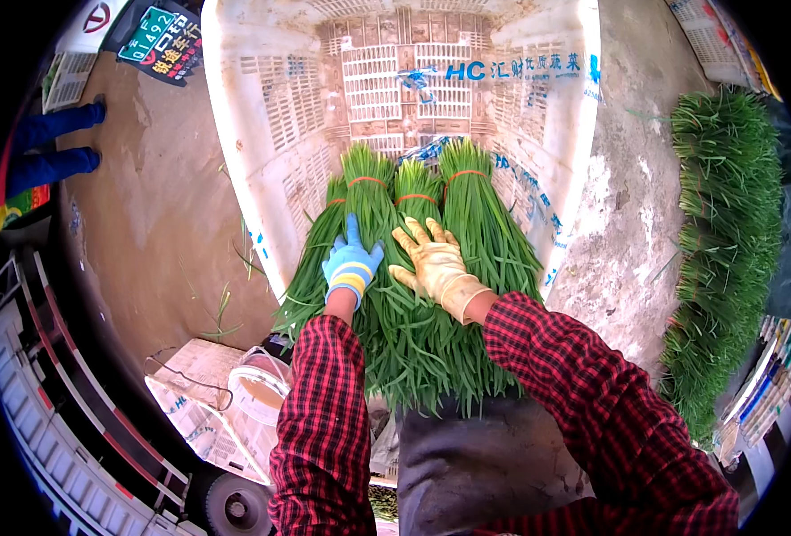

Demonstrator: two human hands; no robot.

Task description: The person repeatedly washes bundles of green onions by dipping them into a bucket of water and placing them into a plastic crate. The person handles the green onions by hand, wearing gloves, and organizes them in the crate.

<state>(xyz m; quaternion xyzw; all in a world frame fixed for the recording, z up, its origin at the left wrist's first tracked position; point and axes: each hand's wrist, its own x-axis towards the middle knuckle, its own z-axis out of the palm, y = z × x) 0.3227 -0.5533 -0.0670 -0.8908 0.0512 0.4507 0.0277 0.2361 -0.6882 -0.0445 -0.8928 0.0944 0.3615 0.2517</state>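
Several bundles of Chinese chives (499, 234) lie side by side in a large white plastic crate (405, 74). Orange bands tie them near their far ends, and their loose leaves spill over the near side. My left hand (351, 262), in a blue glove with yellow stripes, rests on the left bundles with its index finger pointing forward. Flat on the middle bundles lies my right hand (436, 266) in a cream rubber glove, fingers spread. Neither hand is closed around a bundle. Leaves hide the crate's near edge.
A long row of chive bundles (723, 254) lies at the right. Lower left are a white bucket (259, 385), a tipped crate (198, 402) and a truck (67, 429). A person's legs (57, 144) show at upper left, near a vehicle's plate. A dark apron (482, 462) covers my front.
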